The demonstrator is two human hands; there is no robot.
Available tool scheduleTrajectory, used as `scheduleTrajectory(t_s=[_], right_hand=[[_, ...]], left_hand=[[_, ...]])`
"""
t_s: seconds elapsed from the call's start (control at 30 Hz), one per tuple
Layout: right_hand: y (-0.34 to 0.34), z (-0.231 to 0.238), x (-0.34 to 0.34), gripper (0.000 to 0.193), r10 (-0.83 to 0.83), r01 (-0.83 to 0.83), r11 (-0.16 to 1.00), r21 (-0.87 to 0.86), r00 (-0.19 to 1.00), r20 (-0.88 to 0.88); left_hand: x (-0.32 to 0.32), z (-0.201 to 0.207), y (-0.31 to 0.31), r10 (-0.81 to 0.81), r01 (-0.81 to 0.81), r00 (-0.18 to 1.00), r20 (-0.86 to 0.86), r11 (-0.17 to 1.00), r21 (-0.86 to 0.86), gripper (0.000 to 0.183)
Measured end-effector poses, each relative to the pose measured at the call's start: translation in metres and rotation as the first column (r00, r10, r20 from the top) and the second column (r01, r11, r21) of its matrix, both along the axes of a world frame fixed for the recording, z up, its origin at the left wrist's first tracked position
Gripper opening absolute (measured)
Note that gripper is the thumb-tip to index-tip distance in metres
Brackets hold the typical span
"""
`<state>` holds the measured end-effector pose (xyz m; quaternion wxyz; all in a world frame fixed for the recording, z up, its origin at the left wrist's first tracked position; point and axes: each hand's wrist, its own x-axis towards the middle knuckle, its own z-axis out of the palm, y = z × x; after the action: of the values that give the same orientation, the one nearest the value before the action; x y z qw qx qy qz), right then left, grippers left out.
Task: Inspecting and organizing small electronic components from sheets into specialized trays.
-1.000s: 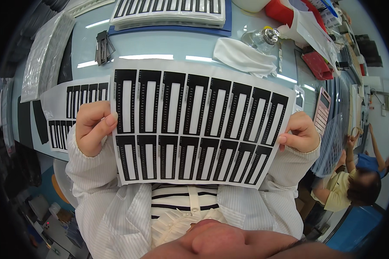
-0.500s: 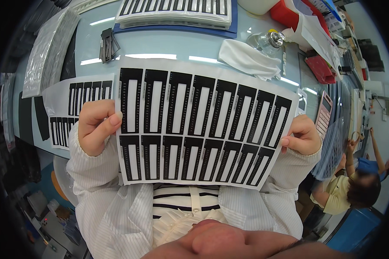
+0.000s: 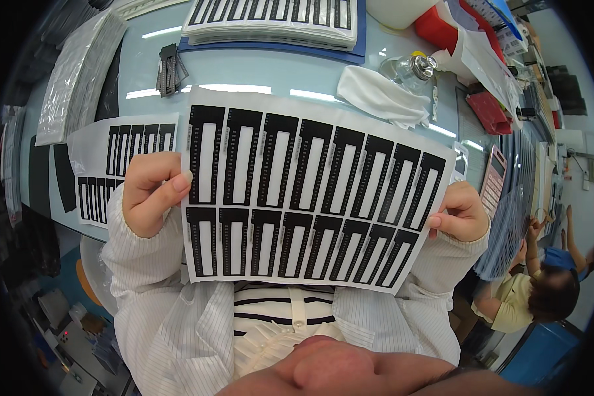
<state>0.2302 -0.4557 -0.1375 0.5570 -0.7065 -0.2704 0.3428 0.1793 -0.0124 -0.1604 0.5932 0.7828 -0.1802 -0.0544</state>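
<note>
I hold up a white sheet (image 3: 319, 173) in front of my chest, tilted toward me. Two rows of black, frame-shaped pieces with pale windows and small markings along their sides cover it. My left hand (image 3: 153, 195) pinches the left edge, thumb on the face. At the right edge, my right hand (image 3: 462, 212) pinches the sheet between thumb and curled fingers. Behind my left hand, a similar sheet (image 3: 92, 148) lies on the table, partly covered. A few loose black strips (image 3: 168, 71) are heaped beyond the held sheet's upper left corner.
A stack of similar sheets (image 3: 270, 36) sits on a blue board (image 3: 270, 51) at the back. Right of it are a white cloth (image 3: 383, 98), a glass pump bottle (image 3: 412, 69), a red bin (image 3: 437, 28) and a pink calculator (image 3: 494, 175). A plastic-wrapped stack (image 3: 79, 79) stands far left. Another person (image 3: 518, 300) works at right.
The sheet stays in both hands with the same pinch and has shifted very slightly to the right. At the far right, the other person's arms have moved a little.
</note>
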Motion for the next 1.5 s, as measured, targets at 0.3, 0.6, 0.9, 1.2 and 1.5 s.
scheduleTrajectory(t_s=[0.3,0.6,0.9,1.2,1.5], right_hand=[[0.0006,-0.0011,-0.0007,0.017,-0.019,0.019,1.0,-0.002,1.0,-0.005],[-0.0001,-0.0029,-0.0005,0.017,-0.02,0.02,1.0,0.016,1.0,0.001],[-0.0008,-0.0047,-0.0013,0.016,-0.035,0.035,0.998,0.044,0.999,-0.007],[-0.0018,-0.006,-0.0011,0.016,-0.036,0.037,0.998,0.044,0.999,-0.015],[-0.0032,-0.0065,-0.0019,0.015,-0.062,0.063,0.997,0.054,0.998,-0.014]], left_hand=[[-0.0017,0.0004,-0.0011,0.012,-0.012,1.0,-0.023,1.0,-0.017,0.033],[-0.0026,-0.0006,0.0003,0.016,-0.016,0.999,-0.027,1.0,-0.022,0.032],[-0.0022,0.0031,0.0005,0.005,-0.005,1.0,-0.026,1.0,-0.001,0.033],[-0.0029,0.0022,0.0008,0.016,-0.016,1.0,-0.011,1.0,0.021,0.033],[-0.003,0.0043,0.0006,0.013,-0.012,1.0,-0.028,1.0,0.023,0.033]])
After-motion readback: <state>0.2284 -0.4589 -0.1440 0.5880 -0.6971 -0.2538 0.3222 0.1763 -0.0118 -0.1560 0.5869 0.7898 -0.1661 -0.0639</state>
